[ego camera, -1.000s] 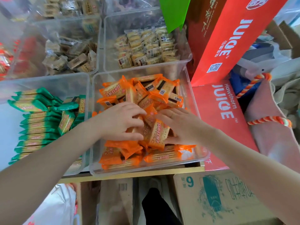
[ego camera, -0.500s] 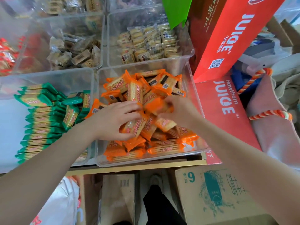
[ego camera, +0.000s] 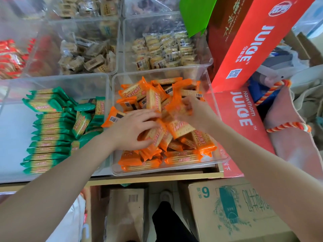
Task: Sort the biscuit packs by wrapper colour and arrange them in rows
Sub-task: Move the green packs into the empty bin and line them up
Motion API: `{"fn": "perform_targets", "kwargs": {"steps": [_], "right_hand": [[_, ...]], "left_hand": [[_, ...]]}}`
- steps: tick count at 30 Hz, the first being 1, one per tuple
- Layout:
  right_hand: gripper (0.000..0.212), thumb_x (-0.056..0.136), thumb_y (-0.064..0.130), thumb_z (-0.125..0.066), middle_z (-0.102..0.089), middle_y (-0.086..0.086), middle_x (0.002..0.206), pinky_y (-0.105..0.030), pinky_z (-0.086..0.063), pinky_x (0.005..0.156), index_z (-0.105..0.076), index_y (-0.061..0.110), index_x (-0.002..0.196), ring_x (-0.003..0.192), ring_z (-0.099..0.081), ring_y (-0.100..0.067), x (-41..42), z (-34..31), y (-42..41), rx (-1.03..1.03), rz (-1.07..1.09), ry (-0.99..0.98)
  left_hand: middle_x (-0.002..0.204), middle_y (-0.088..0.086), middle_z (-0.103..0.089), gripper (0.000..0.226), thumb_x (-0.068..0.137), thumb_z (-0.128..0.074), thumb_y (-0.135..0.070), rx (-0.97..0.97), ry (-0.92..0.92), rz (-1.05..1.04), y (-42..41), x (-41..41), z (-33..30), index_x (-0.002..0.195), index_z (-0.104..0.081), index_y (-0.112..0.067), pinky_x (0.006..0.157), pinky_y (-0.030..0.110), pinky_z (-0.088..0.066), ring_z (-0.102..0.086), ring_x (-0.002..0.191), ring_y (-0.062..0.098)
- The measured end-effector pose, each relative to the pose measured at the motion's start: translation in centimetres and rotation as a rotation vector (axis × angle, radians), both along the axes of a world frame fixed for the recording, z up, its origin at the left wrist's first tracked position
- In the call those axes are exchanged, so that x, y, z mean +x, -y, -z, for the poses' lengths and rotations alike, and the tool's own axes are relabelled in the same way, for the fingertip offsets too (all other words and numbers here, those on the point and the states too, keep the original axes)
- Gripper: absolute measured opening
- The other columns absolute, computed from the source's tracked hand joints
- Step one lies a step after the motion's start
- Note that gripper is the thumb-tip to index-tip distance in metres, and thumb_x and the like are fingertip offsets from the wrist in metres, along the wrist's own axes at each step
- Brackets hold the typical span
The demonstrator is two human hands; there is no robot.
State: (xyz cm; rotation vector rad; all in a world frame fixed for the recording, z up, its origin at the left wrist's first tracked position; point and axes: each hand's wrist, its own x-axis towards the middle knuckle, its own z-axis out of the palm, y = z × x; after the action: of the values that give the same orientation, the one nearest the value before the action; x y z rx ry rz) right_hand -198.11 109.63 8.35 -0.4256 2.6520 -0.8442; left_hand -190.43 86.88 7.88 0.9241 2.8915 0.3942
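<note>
A clear bin (ego camera: 216, 109) holds a loose heap of orange biscuit packs (ego camera: 138, 89). My left hand (ego camera: 132, 130) lies palm down on the heap's middle, fingers curled onto several orange packs (ego camera: 153, 135). My right hand (ego camera: 194, 110), blurred, grips an orange pack (ego camera: 176, 108) at the heap's right. To the left, a second clear bin (ego camera: 70, 81) holds green biscuit packs (ego camera: 50, 137) stacked in a row, with a few loose green ones (ego camera: 82, 123) beside them. One orange pack (ego camera: 113, 117) leans on the wall between the bins.
Behind are clear bins of brown-wrapped biscuits (ego camera: 90, 56) and pale ones (ego camera: 162, 53); red packs (ego camera: 8, 60) sit far left. Red juice cartons (ego camera: 248, 42) lean against the orange bin's right side. Cardboard boxes (ego camera: 232, 210) stand on the floor below the shelf edge (ego camera: 157, 177).
My right hand has moved from the heap's near middle up toward its far right and closed on a pack. My left hand stayed pressed on the heap. Packs shifted.
</note>
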Motion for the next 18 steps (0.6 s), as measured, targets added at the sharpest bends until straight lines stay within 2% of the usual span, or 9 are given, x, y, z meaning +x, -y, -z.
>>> {"fn": "perform_targets", "kwargs": {"steps": [2, 3, 6, 9, 12, 15, 18], "right_hand": [[0.059, 0.084, 0.046, -0.062, -0.059, -0.005, 0.117, -0.034, -0.048, 0.078, -0.043, 0.013, 0.128, 0.103, -0.057, -0.025, 1.8, 1.0, 0.9, 0.215, -0.123, 0.045], [0.055, 0.086, 0.047, -0.059, -0.057, -0.006, 0.118, -0.034, -0.047, 0.078, -0.044, 0.012, 0.126, 0.106, -0.056, -0.026, 2.6, 1.1, 1.2, 0.301, -0.14, -0.011], [0.049, 0.09, 0.044, -0.05, -0.048, -0.01, 0.13, -0.042, -0.035, 0.098, -0.046, 0.011, 0.126, 0.122, -0.041, -0.032, 3.6, 0.3, 2.3, 0.398, -0.064, -0.296], [0.041, 0.093, 0.029, -0.051, -0.048, -0.011, 0.13, -0.038, -0.034, 0.097, -0.048, 0.009, 0.129, 0.122, -0.041, -0.032, 4.3, -2.1, 5.0, 0.202, -0.098, -0.425], [0.027, 0.093, 0.017, -0.051, -0.053, -0.008, 0.12, -0.026, -0.036, 0.084, -0.056, 0.008, 0.118, 0.111, -0.049, -0.024, 6.3, -3.7, 9.7, -0.037, -0.238, -0.371], [0.021, 0.091, 0.014, -0.053, -0.056, -0.007, 0.115, -0.029, -0.04, 0.083, -0.061, 0.008, 0.11, 0.108, -0.051, -0.024, 9.0, -4.0, 15.2, -0.081, -0.342, -0.369], [0.025, 0.092, 0.017, -0.051, -0.053, -0.009, 0.122, -0.034, -0.041, 0.086, -0.059, 0.008, 0.114, 0.114, -0.048, -0.026, 10.9, -3.8, 20.1, 0.015, -0.377, -0.389]], "left_hand": [[0.139, 0.004, -0.048, 0.045, 0.085, -0.047, -0.044, 0.072, -0.032, -0.022, 0.0, 0.7, -0.3, 0.118, -0.062, -0.018, 0.108, 0.039, -0.03, -0.038, 0.133, 0.021], [0.137, 0.005, -0.049, 0.043, 0.086, -0.048, -0.042, 0.098, -0.054, -0.036, 0.3, 1.2, -0.5, 0.117, -0.063, -0.017, 0.107, 0.038, -0.03, -0.04, 0.131, 0.021], [0.131, 0.008, -0.054, 0.038, 0.086, -0.05, -0.037, 0.132, -0.115, -0.081, 2.0, 3.1, -1.0, 0.112, -0.065, -0.013, 0.104, 0.038, -0.034, -0.045, 0.126, 0.023], [0.125, 0.011, -0.057, 0.032, 0.086, -0.05, -0.028, 0.118, -0.159, -0.135, 5.4, 5.4, -1.3, 0.106, -0.066, -0.01, 0.101, 0.038, -0.04, -0.05, 0.118, 0.024], [0.119, 0.014, -0.059, 0.03, 0.088, -0.046, -0.023, 0.136, -0.151, -0.239, 9.7, 8.6, -1.4, 0.103, -0.067, -0.007, 0.093, 0.037, -0.044, -0.054, 0.11, 0.026], [0.116, 0.011, -0.061, 0.032, 0.087, -0.044, -0.026, 0.171, -0.09, -0.389, 14.4, 12.3, -1.1, 0.099, -0.069, -0.009, 0.089, 0.036, -0.048, -0.057, 0.103, 0.025], [0.119, 0.007, -0.058, 0.04, 0.085, -0.041, -0.037, 0.235, -0.008, -0.541, 18.7, 14.4, -0.8, 0.102, -0.068, -0.011, 0.088, 0.038, -0.047, -0.056, 0.106, 0.025]]}}
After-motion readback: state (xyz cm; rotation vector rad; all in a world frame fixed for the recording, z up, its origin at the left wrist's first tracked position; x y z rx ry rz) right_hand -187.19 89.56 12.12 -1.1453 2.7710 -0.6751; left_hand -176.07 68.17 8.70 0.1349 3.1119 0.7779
